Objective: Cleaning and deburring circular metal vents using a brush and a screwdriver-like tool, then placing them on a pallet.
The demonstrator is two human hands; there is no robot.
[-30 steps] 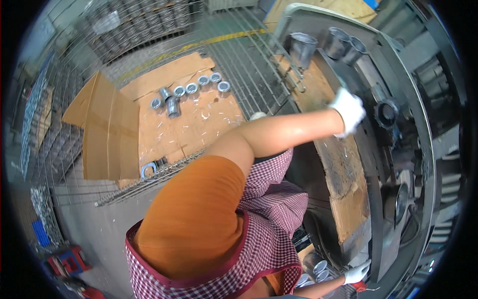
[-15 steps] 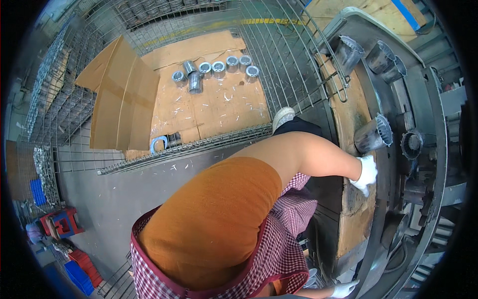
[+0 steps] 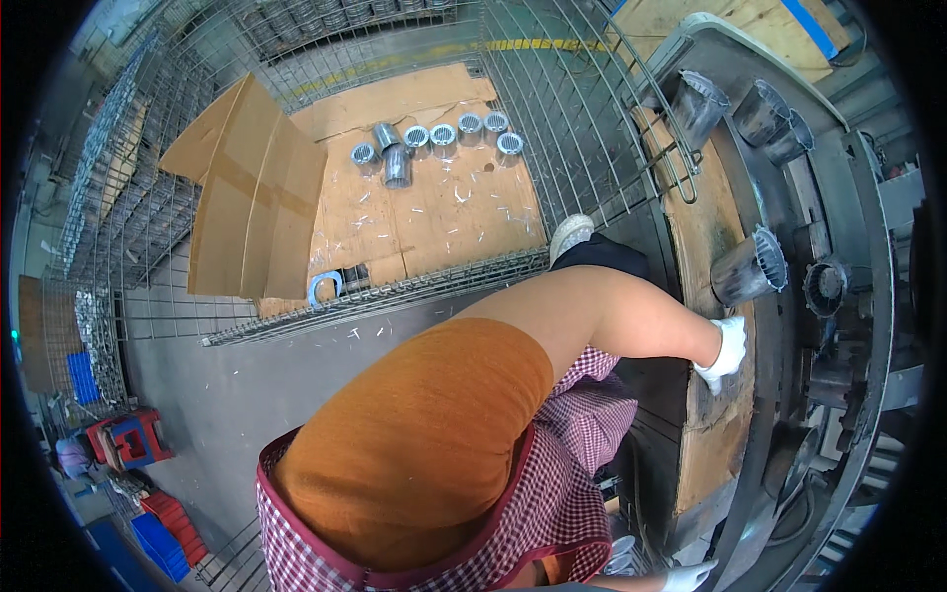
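Observation:
My left hand (image 3: 727, 351), in a white glove, rests on the cardboard-covered ledge (image 3: 712, 449) along the machine. Its fingers point down toward the board, partly hidden, and I see nothing in them. Just beyond it lies a grey metal cylinder with a jagged rim (image 3: 750, 268). Near the bottom edge, my gloved right hand (image 3: 688, 576) has its fingers stretched out beside the machine's lower frame, with no object visible in it. A dark round part with a toothed rim (image 3: 826, 286) sits in the machine, to the right of the cylinder.
More jagged metal cylinders (image 3: 700, 107) stand at the machine's far end. A wire cage (image 3: 395, 286) on the left holds several grated metal cylinders (image 3: 444, 140) on cardboard, with scattered shavings. A folded carton (image 3: 258, 197) leans inside. Blue bins (image 3: 158, 546) lie lower left.
The view has shifted slightly, so everything sits a little farther right. My left hand's fingers look more bent downward; my right hand has stayed near the lower edge.

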